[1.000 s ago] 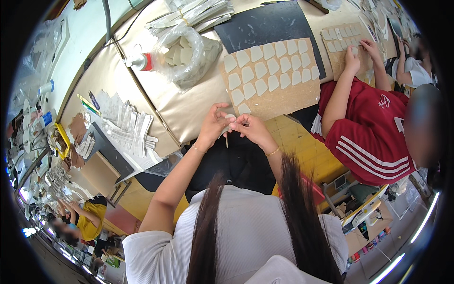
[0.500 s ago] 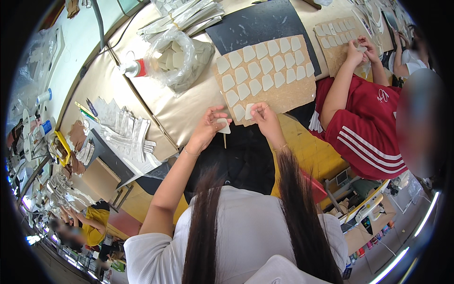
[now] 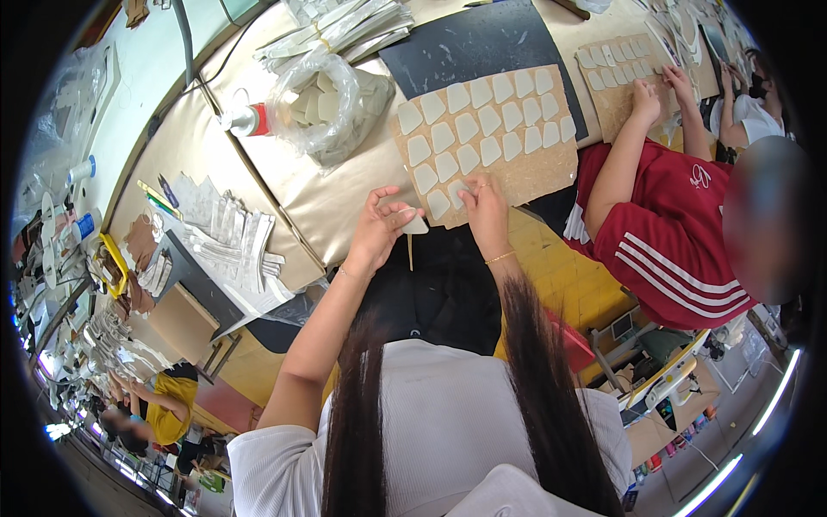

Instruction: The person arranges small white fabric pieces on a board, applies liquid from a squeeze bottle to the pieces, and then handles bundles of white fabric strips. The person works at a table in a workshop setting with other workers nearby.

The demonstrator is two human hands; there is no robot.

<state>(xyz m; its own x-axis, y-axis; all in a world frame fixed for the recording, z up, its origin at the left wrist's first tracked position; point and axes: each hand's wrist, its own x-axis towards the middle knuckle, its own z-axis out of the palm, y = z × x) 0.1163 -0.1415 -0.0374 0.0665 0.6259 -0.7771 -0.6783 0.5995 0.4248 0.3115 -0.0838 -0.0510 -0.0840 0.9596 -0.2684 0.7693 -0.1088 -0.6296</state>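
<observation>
Right hand (image 3: 488, 208) now apart from left hand (image 3: 376, 231), over at brown board (image 3: 521, 177)

A second ago both hands met near the board corner; now the right one's fingertips rest on a laid piece (image 3: 455, 194) at the board's near edge. Fingers bunched, tips partly hidden — can't tell if it pinches or only presses. That piece is partly covered. Left hand half curled, thumb and fingers pinching a held piece (image 3: 417, 225) just beside the board's near left corner; its upper part sits under the fingers. Thin tan strip (image 3: 411, 255) shows below, unclear what it is.

Rows of pale pieces (image 3: 468, 129) fill most of the board. Board overlaps a black mat (image 3: 465, 52) on a beige-covered table (image 3: 319, 202). Clear bag (image 3: 340, 86) holds more pale shapes, many hidden inside. Strip bundle (image 3: 349, 34) is cut off by the top edge. At right, a co-worker in red (image 3: 672, 233) has a second board (image 3: 616, 112). Room toward the rim — bent, small, cluttered, hard to read.
</observation>
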